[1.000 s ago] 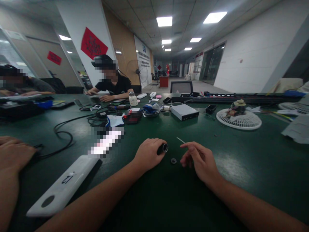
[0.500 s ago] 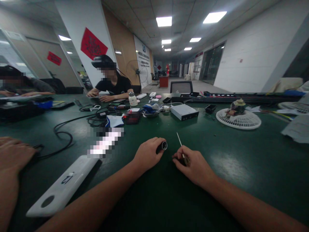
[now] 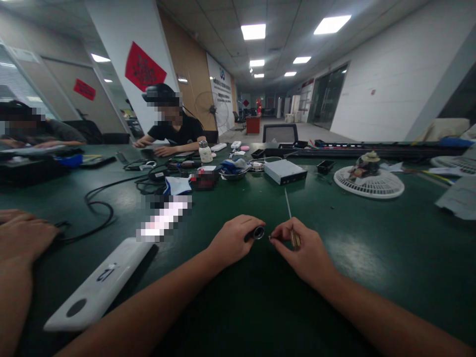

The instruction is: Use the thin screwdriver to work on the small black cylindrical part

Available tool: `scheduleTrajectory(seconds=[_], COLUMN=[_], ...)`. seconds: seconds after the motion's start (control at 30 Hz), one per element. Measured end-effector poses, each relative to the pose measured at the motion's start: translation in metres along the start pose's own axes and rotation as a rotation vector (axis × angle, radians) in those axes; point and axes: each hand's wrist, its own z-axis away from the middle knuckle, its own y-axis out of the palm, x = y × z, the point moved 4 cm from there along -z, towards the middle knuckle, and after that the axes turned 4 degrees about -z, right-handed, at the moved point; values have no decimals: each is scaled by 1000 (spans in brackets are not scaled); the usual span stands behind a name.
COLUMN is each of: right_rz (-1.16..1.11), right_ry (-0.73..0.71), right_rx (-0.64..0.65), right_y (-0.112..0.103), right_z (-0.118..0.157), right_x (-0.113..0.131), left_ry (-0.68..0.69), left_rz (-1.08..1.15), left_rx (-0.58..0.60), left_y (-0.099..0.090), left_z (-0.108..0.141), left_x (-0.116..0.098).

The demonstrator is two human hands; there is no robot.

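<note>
My left hand (image 3: 236, 239) is wrapped round a short dark tube (image 3: 259, 232), whose round hollow end with a metallic rim faces right. In my right hand (image 3: 307, 248) is a screwdriver (image 3: 295, 240) with an amber handle, held in the curled fingers; its thin shaft points away over the table. The thumb and forefinger of that same hand pinch a tiny dark piece (image 3: 270, 237), too small to name, just right of the tube's opening and apart from it.
Left of my arm lies a white device (image 3: 100, 285) marked 12. Another person's hand (image 3: 26, 230) rests at the far left by black cables (image 3: 100, 203). Farther off are a grey metal drive box (image 3: 285, 171), a white fan grille (image 3: 368, 186) and a bottle (image 3: 205, 152). A co-worker (image 3: 173, 126) sits opposite.
My right hand has risen slightly, and its pinched fingertips now show a tiny piece near the tube. The screwdriver shaft has swung right. My left hand has shifted a little right with the tube.
</note>
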Motion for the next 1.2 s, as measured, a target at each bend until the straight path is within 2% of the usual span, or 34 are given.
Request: scheduleTrajectory(seconds=[0.13,0.33,0.5,0.77,1.0,1.2], right_rz=[-27,-24,20,77,81,-6], right_ry=[-42,-67,7,72,106,45], right_rx=[28,-8,-29,-7,-11,-25], right_y=[1,3,3,5,4,-1], right_z=[1,0,-2,-2,-3,-1], right_x=[3,2,-4,-4,-2,2], left_ry=[33,94,112,152,113,14], left_rz=[-4,1,-2,-67,-102,-57], left_rx=[-12,61,120,108,131,68], left_y=[3,6,6,4,6,6], left_z=[2,2,1,0,-2,-1], left_x=[-2,-10,-17,-20,-19,-6])
